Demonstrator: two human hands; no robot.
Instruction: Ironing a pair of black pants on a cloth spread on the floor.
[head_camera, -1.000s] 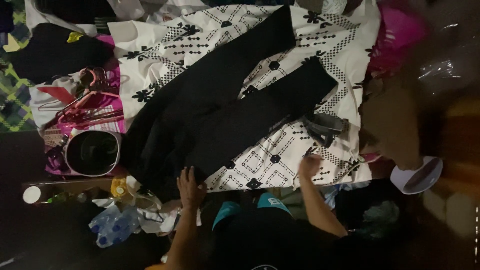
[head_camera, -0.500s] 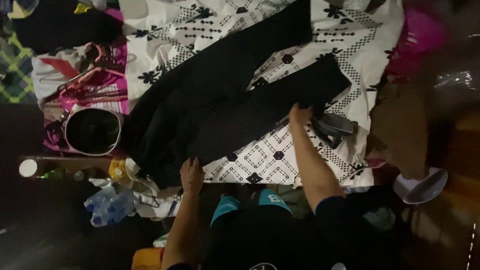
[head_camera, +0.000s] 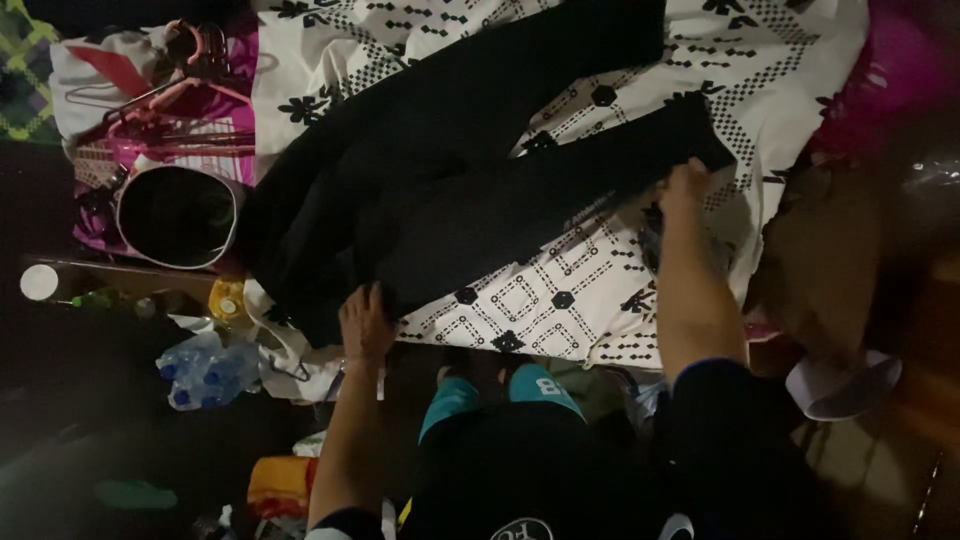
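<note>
Pink hangers (head_camera: 165, 95) lie in a tangle at the far left, just above a round white-rimmed bowl (head_camera: 178, 216) with a dark inside. Below the bowl sit a yellow cap-like object (head_camera: 230, 303) and a crumpled clear plastic bag with blue spots (head_camera: 205, 368), all beside the left edge of the patterned sheet (head_camera: 560, 300) — a white cloth printed with black diamonds and flowers that covers the surface carrying the work.

Black trousers (head_camera: 440, 190) are spread flat across this sheet, waist toward its lower left corner, the two legs running up and to the right, parted in a narrow V. The left hand (head_camera: 365, 325) rests on the waist end near the sheet's lower edge, fingers spread and pressed flat on the dark fabric; its grip is open, palm down, not pinching anything. Further right, the right hand (head_camera: 688, 185) reaches over the sheet to the hem of the nearer trouser leg, close to the sheet's right edge. Its fingers are curled over the hem, so the grip appears closed on the cloth, though blur hides the fingertips. Past the right edge, a magenta bundle (head_camera: 895, 75) lies at the upper corner, and a pale round lid-like shape (head_camera: 845, 385) shows lower down.
</note>
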